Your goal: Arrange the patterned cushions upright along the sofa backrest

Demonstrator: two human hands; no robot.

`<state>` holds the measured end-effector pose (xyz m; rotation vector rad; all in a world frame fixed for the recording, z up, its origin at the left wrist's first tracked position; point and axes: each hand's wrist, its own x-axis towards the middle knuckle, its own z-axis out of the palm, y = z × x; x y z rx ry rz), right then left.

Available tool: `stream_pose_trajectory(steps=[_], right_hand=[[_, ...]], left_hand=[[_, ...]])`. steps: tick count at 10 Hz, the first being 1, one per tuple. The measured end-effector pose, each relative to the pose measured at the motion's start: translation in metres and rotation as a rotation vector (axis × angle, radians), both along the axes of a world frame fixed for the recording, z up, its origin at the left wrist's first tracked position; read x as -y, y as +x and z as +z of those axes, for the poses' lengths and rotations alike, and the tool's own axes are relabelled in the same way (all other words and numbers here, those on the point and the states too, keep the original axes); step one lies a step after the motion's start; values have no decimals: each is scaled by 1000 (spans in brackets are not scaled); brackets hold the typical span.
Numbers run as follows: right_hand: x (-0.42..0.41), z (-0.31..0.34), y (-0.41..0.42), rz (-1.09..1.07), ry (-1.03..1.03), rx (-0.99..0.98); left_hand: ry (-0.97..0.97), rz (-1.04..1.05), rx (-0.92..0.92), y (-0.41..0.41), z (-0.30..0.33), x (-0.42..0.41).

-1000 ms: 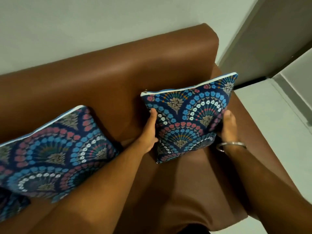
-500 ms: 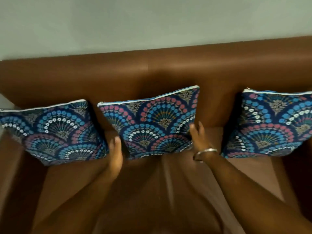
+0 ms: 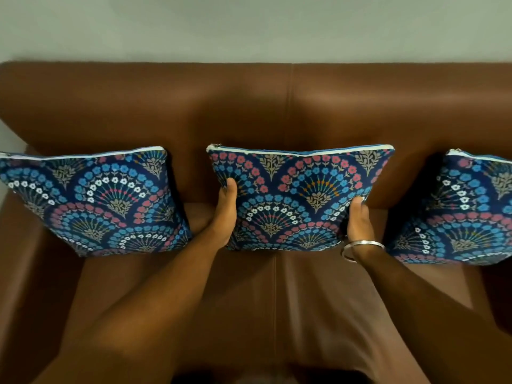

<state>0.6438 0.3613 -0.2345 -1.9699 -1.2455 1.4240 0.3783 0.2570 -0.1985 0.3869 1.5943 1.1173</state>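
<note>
Three dark blue cushions with blue, pink and white fan patterns stand upright against the brown leather backrest. My left hand grips the left edge of the middle cushion, thumb on its front. On that cushion's right edge rests my right hand, with a silver bangle at the wrist. The left cushion leans slightly and stands apart from my hands. Only part of the right cushion shows; the frame edge cuts it off.
The brown sofa seat stretches below the cushions, with a seam down its middle. A pale wall rises behind the backrest. The left armrest borders the seat.
My hands left the right cushion and moved to the middle one. They now hold its two sides, and it stands straighter and more centred than half a second ago.
</note>
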Motion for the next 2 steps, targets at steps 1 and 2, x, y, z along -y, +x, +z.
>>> stream_pose_trajectory(steps=[1,2], right_hand=[[1,3,-7,5,15,8],[7,9,-9,8,166,2]], left_hand=[[32,-2,-18,-3,0,0],[53,14,-109,-1,8,4]])
